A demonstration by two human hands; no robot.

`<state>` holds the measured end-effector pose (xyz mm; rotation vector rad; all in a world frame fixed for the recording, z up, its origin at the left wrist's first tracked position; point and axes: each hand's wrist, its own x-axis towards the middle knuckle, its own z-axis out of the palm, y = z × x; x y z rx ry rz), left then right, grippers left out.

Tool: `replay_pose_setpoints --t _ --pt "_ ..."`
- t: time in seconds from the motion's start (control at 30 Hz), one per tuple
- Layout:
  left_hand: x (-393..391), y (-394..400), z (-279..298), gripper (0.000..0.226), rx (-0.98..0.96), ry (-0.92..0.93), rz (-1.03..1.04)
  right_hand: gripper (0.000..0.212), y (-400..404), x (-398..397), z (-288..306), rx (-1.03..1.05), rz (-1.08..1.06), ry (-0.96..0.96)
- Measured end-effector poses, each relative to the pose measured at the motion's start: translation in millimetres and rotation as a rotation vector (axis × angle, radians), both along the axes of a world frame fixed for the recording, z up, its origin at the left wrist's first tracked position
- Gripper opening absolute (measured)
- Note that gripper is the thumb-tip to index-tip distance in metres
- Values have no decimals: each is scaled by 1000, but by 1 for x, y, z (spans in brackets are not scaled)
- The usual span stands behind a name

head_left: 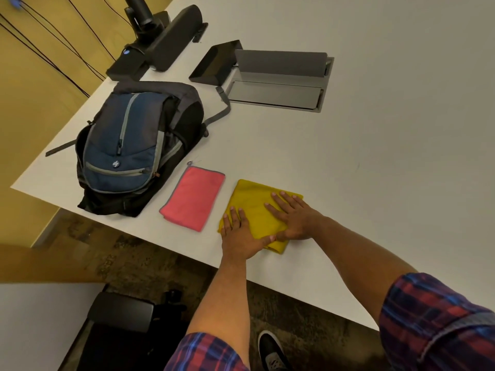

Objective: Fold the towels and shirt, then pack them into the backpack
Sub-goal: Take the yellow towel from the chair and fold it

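Both hands, left (237, 231) and right (293, 218), flat, grip apart, on folded yellow towel (254, 207).

A white table (375, 162) runs diagonally across the frame. On it, at left of centre, lies a blue and black backpack (126, 153). Just right of it, near the front edge, lies a folded pink towel (192, 198), and beside that a folded yellow cloth (254, 207) in the lower middle. At upper centre a grey hatch (278, 81) is set in the tabletop, its lid raised, with a black box (214, 64) touching its left side. Black devices (158, 41) stand at the upper left corner.
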<state>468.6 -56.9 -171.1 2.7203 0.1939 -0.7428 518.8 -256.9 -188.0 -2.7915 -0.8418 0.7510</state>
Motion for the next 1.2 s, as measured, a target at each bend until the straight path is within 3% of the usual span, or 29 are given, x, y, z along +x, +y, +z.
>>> replay_pose_setpoints --t 0.23,0.43,0.57,0.63,0.77,0.9,1.2 --pt "19 31 0 143 -7 -4 -24 106 27 23 -5 -44 13 -4" --pt "23 43 -3 144 3 -31 -48 98 35 29 -8 -75 26 -27" --pt "16 44 -3 141 5 -85 -62 120 33 28 -4 -87 75 -54" --pt "7 43 -3 144 32 -125 -74 122 30 23 -1 -91 87 -92" --pt "-15 41 0 158 82 -135 -138 100 17 4 -3 8 104 -216" --pt "-34 34 13 150 137 -142 -157 79 -2 -20 3 120 179 -309" --pt "-83 -7 86 137 281 -218 -177 69 -35 -47 60 162 181 -350"
